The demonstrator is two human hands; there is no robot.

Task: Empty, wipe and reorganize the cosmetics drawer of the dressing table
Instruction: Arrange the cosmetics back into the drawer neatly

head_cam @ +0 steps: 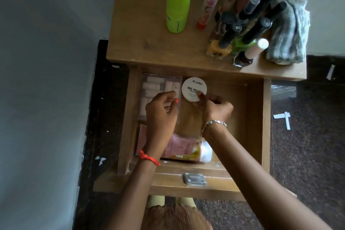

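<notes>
Open drawer [127, 117] of the wooden dressing table [140, 43], pulled towards the person; we looked straight down into it.

- Back-left corner of the drawer: clear plastic box [158, 87] of pale pink and white pieces, lying flat.
- Left hand [161, 112], red thread at the wrist, was over that box. Fingers curled, fingertips and orange-nailed thumb closed on the box near its right edge.
- Front of the drawer, under the left forearm: pink tube [178, 144] on its side, with a white-capped bottle [206, 152] just beside it, blurred.
- On the table top above: lime-green spray can [179, 2], upright.
- Round white tub [194, 87], lid marked "Zudio Nail Polish", sat at the back of the drawer, just right of the clear box.
- Right hand [216, 108], bracelet at the wrist, pinched the tub's lower right rim between thumb and curled fingers.
- Drawer front: metal handle [194, 179].
- Table top, right of the can: clear tube [209, 5] with red contents, then a tight cluster of nail polish bottles [242, 30], black caps mostly.
- Far right: folded grey knitted cloth [291, 28], touching the cluster.
</notes>
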